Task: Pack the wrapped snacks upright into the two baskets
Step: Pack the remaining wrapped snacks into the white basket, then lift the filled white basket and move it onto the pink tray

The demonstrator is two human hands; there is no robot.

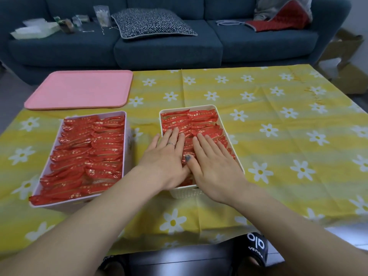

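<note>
Both hands lie flat on the red wrapped snacks in the white basket [217,110], fingers straight and spread, pressing down rather than gripping anything. Her left hand [166,158] covers the near left part of that basket, a thin ring on one finger; the right hand [216,164] covers the near right part, and its thumb, with a dark-painted nail, touches the edge of the left hand in the middle. Snacks in the white basket [199,120] stand on edge in two rows, packed tight from the far wall to the near one.

Just to the left, apart from it by a strip of cloth, sits the pale pink basket [127,134], also full. Its snacks [89,154] stand in two rows too, leaning somewhat, and one packet at the near left corner hangs over the rim.

Both baskets rest on a yellow tablecloth [268,108] printed with white daisies. A pink tray [79,88] lies beyond the pink basket at the far left of the table. Behind the table stands a dark blue sofa [169,50] with a patterned cushion [153,22] and a red quilted cloth [282,18] on its seat.
</note>
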